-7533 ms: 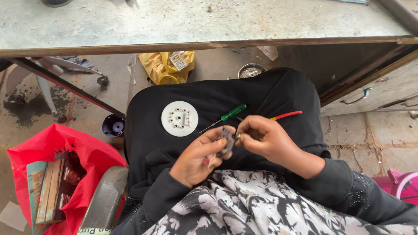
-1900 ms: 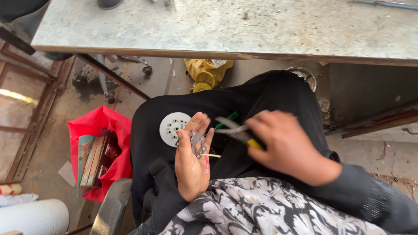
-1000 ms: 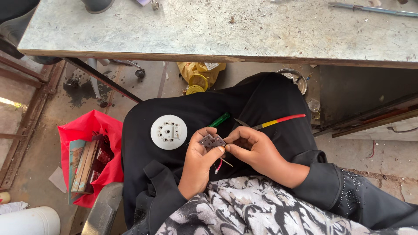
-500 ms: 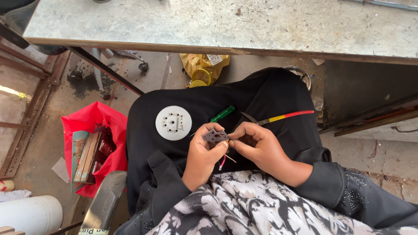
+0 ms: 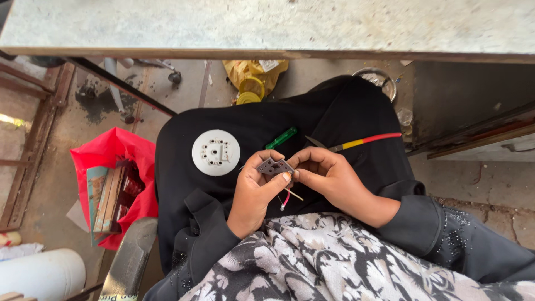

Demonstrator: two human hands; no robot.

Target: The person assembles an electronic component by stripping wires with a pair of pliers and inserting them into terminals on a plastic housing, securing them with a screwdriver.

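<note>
Grey plastic switch part [image 5: 275, 166], small, flat and pierced with holes, sits over the person's lap, pinched between both hands. The left hand [image 5: 255, 192] closes on it from below, thumb laid along its near edge and fingers curled behind. The right hand [image 5: 329, 178] meets it from the right side, fingertips bunched against that end; whether these fingers grip the part itself or only something small beside it cannot be told. Thin wires [image 5: 288, 196], one pink and one pale, hang down from under the part between the two wrists.

On the black cloth [image 5: 345, 120] of the lap, just left of the hands, lies a round white plate [image 5: 215, 152] with a ring of holes and a square centre. A green-handled screwdriver [image 5: 281, 137] rests on the cloth just above the hands, and a tool with a red and yellow handle [image 5: 365, 140] lies slanted to its right, its dark metal tip near the right hand's knuckles.

The grey worktop [image 5: 267, 25] runs across the top of the view. On the floor to the left stands a red bag [image 5: 111, 150] with flat boxes in it, and a yellow bag [image 5: 253, 75] lies under the worktop edge.
</note>
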